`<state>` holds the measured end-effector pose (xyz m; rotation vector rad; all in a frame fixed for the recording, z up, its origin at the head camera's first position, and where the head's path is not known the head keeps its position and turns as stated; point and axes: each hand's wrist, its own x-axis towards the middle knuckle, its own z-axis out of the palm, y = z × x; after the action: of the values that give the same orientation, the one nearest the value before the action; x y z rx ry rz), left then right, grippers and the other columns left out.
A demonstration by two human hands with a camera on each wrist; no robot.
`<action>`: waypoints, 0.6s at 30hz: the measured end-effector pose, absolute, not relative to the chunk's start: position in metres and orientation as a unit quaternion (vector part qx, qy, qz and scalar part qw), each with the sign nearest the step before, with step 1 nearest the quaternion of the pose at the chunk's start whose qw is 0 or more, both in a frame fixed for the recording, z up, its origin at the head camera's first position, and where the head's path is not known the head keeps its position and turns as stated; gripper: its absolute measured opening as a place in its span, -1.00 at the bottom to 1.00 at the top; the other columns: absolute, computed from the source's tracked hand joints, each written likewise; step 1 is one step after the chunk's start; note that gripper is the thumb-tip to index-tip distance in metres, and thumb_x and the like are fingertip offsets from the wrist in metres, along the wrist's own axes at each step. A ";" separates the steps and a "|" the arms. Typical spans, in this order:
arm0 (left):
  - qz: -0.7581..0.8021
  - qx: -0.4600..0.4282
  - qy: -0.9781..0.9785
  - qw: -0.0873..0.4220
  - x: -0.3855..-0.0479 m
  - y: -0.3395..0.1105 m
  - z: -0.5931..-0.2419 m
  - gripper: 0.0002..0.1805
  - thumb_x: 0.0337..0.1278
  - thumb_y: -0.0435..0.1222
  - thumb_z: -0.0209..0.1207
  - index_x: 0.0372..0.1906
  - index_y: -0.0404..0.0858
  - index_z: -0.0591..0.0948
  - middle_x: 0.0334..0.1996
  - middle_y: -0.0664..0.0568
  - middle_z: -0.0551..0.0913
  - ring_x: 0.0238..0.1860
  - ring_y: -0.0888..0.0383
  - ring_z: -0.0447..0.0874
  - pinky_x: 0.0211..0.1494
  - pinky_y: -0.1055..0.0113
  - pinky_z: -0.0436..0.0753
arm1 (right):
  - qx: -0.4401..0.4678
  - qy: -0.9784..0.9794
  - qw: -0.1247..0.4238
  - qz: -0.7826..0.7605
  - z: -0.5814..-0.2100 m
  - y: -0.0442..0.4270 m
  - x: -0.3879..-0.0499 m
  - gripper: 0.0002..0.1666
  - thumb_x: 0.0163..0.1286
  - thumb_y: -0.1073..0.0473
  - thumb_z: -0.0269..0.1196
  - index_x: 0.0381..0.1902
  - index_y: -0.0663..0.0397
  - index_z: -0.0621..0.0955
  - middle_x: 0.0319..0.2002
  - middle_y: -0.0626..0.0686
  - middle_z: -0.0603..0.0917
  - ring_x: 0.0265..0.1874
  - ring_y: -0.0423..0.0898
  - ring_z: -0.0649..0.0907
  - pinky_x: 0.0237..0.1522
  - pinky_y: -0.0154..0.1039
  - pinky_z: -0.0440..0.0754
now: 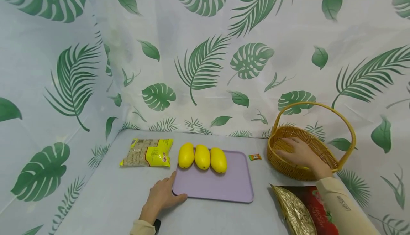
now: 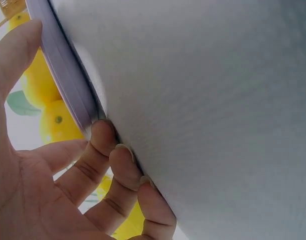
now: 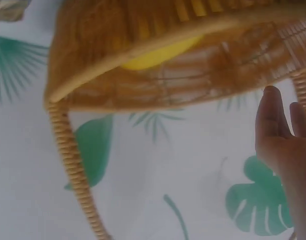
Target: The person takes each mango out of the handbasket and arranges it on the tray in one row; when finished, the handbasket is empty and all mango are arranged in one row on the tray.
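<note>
My left hand (image 1: 162,194) rests at the near left corner of a lilac tray (image 1: 214,188), its thumb against the front edge. In the left wrist view its fingertips touch the table beside the tray's rim. Three yellow mangoes, a left one (image 1: 186,156), a middle one (image 1: 202,157) and a right one (image 1: 218,160), lie in a row at the tray's back left. My right hand (image 1: 299,153) reaches over the opening of a wicker basket (image 1: 283,169), fingers extended, with nothing seen held. Inside the basket, a yellow thing (image 3: 163,54) shows partly in the right wrist view.
A yellow bag (image 1: 147,153) with a clear window lies left of the tray. Between tray and basket is a small orange-green packet (image 1: 255,157). A gold and red package (image 1: 296,206) lies under the right forearm. The basket's tall handle (image 1: 347,128) arches above it; leaf-patterned cloth stands behind.
</note>
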<state>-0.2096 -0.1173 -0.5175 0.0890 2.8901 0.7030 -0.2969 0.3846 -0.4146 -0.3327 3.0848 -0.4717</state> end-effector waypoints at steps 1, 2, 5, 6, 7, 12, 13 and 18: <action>0.236 0.029 0.968 0.083 -0.210 -0.117 -0.518 0.12 -0.14 0.26 0.42 0.49 -0.26 0.33 0.19 -0.28 0.62 0.14 -0.26 0.61 0.18 -0.33 0.53 | -0.104 0.984 0.002 -0.145 -0.415 0.389 -0.298 -0.05 0.41 -0.26 0.21 0.42 0.38 0.33 0.36 0.60 0.26 0.27 0.59 0.34 0.19 0.50 0.39; 0.236 0.029 0.968 0.083 -0.210 -0.117 -0.518 0.12 -0.14 0.25 0.42 0.49 -0.26 0.33 0.19 -0.28 0.62 0.15 -0.26 0.61 0.18 -0.34 0.53 | -0.101 0.985 0.003 -0.138 -0.416 0.393 -0.298 -0.05 0.41 -0.27 0.21 0.41 0.40 0.34 0.36 0.61 0.26 0.26 0.59 0.34 0.19 0.50 0.39; 0.238 0.028 0.967 0.082 -0.210 -0.117 -0.518 0.12 -0.14 0.25 0.42 0.49 -0.26 0.32 0.20 -0.28 0.62 0.15 -0.26 0.60 0.19 -0.34 0.52 | -0.083 0.989 0.014 -0.122 -0.418 0.403 -0.299 -0.02 0.41 -0.30 0.19 0.42 0.41 0.32 0.36 0.62 0.25 0.27 0.61 0.32 0.20 0.52 0.37; 0.237 0.028 0.968 0.082 -0.209 -0.117 -0.518 0.12 -0.14 0.26 0.42 0.49 -0.25 0.32 0.20 -0.27 0.62 0.15 -0.26 0.60 0.19 -0.34 0.52 | -0.078 0.990 0.016 -0.116 -0.418 0.407 -0.299 -0.01 0.41 -0.30 0.19 0.42 0.43 0.31 0.36 0.63 0.25 0.27 0.61 0.31 0.20 0.52 0.36; 0.236 0.028 0.968 0.082 -0.209 -0.117 -0.518 0.12 -0.14 0.26 0.42 0.49 -0.25 0.32 0.20 -0.27 0.62 0.15 -0.26 0.60 0.19 -0.33 0.52 | -0.073 0.991 0.019 -0.112 -0.419 0.410 -0.299 -0.01 0.42 -0.29 0.18 0.41 0.45 0.31 0.35 0.64 0.24 0.26 0.62 0.31 0.20 0.53 0.36; 0.237 0.030 0.968 0.083 -0.209 -0.117 -0.518 0.12 -0.14 0.25 0.42 0.49 -0.26 0.33 0.19 -0.28 0.62 0.15 -0.26 0.61 0.18 -0.32 0.53 | -0.056 0.993 0.030 -0.096 -0.423 0.425 -0.297 -0.03 0.42 -0.23 0.21 0.39 0.50 0.30 0.30 0.72 0.24 0.23 0.67 0.30 0.15 0.54 0.37; 0.237 0.030 0.968 0.083 -0.208 -0.117 -0.518 0.11 -0.13 0.25 0.42 0.49 -0.26 0.32 0.19 -0.28 0.62 0.15 -0.26 0.61 0.18 -0.32 0.54 | -0.053 0.994 0.032 -0.094 -0.424 0.428 -0.297 -0.04 0.42 -0.21 0.21 0.39 0.51 0.30 0.29 0.73 0.23 0.22 0.68 0.30 0.14 0.55 0.38; 0.235 0.031 0.968 0.081 -0.208 -0.117 -0.517 0.11 -0.12 0.25 0.41 0.49 -0.26 0.32 0.18 -0.28 0.62 0.14 -0.26 0.61 0.17 -0.31 0.54 | -0.049 0.994 0.042 -0.083 -0.430 0.438 -0.298 -0.06 0.44 -0.18 0.19 0.39 0.54 0.28 0.29 0.76 0.21 0.22 0.70 0.27 0.13 0.57 0.36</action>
<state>-0.2083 -0.1169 -0.5169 0.0930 2.8945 0.7038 -0.2976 0.4381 -0.4302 -0.1497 3.0427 -0.2548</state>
